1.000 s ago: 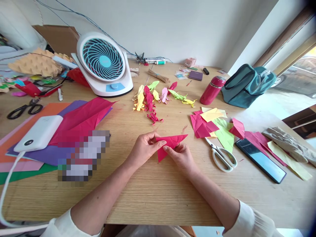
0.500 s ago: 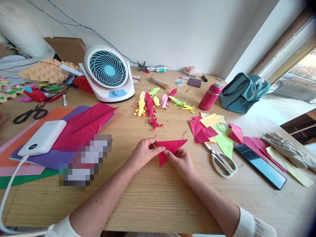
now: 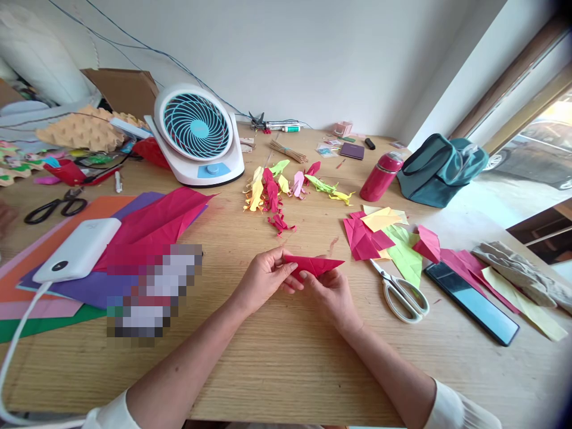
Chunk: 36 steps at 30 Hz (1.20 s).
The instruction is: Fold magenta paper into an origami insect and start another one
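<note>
Between my two hands is a folded piece of red paper [image 3: 318, 264], a narrow shape with its point toward the right. My left hand [image 3: 270, 274] pinches its left end, thumb on top and fingers curled beneath. Closed on the paper's lower edge is my right hand [image 3: 333, 293], its thumb near the middle and its fingers partly hidden behind. Beyond the hands lies a small red folded paper figure [image 3: 280, 224]. Further back sit several more folded paper figures [image 3: 271, 192] in yellow, red, pink and green.
White-handled scissors [image 3: 404, 298], a phone [image 3: 473, 304] and cut paper pieces [image 3: 367, 237] lie at right. A red flask [image 3: 381, 177] and a teal bag [image 3: 440, 170] stand behind. At left are a fan [image 3: 196, 128], a power bank [image 3: 77, 249] on coloured sheets and black scissors [image 3: 56, 207].
The red paper's lower flap, which pointed down between my hands, no longer hangs there; the paper looks narrower. My left fingers have curled underneath it.
</note>
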### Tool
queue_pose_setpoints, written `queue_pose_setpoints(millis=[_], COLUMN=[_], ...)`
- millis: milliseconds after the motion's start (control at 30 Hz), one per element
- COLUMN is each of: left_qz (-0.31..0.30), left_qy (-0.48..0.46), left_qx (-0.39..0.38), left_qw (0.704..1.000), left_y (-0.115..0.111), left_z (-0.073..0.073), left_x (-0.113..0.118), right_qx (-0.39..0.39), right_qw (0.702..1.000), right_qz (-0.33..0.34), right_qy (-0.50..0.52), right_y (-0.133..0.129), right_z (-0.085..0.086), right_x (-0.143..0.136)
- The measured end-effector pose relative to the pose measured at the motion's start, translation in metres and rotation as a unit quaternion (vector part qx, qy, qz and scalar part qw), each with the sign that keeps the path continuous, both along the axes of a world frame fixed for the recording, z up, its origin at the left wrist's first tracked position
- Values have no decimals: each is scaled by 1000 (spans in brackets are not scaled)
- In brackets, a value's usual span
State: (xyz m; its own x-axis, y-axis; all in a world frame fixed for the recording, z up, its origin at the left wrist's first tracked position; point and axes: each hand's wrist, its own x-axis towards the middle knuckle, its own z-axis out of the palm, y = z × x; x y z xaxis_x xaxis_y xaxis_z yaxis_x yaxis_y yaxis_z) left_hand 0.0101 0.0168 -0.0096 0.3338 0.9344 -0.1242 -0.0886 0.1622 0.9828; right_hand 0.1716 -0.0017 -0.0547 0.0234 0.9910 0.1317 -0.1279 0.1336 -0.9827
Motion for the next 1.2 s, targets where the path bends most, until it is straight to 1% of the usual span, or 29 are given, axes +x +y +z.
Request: queue_pose_setpoints(millis=[100, 233, 433, 600, 733, 933, 1100, 1200], left_qz=[1, 3, -5, 19, 30, 32, 38, 38], left_qy=[-6, -10, 33, 102, 130, 149, 150, 155], left_qx=[2, 22, 106, 215, 272, 315, 342, 352], left_qw=[1000, 1000, 994, 971, 953, 937, 927, 922], left_y=[0, 0, -8, -16, -19, -21, -22, -23], left_z=[-3, -3, 4, 10, 14, 14, 13, 12], left_x=[0, 1, 3, 3, 3, 3, 3, 4], right_qx=[-11, -35, -13, 2, 19, 23, 44, 33], right_qw=[1000, 997, 997, 997, 997, 994, 992, 991], right_qz=[3, -3, -11, 22, 25, 51, 61, 67], right_qy=[28, 63, 69, 69, 71, 99, 105, 110], right_y=[3, 4, -3, -8, -10, -11, -10, -11], right_z=[4, 7, 18, 26, 28, 26, 27, 28], right_x=[0, 0, 1, 2, 3, 5, 5, 5])
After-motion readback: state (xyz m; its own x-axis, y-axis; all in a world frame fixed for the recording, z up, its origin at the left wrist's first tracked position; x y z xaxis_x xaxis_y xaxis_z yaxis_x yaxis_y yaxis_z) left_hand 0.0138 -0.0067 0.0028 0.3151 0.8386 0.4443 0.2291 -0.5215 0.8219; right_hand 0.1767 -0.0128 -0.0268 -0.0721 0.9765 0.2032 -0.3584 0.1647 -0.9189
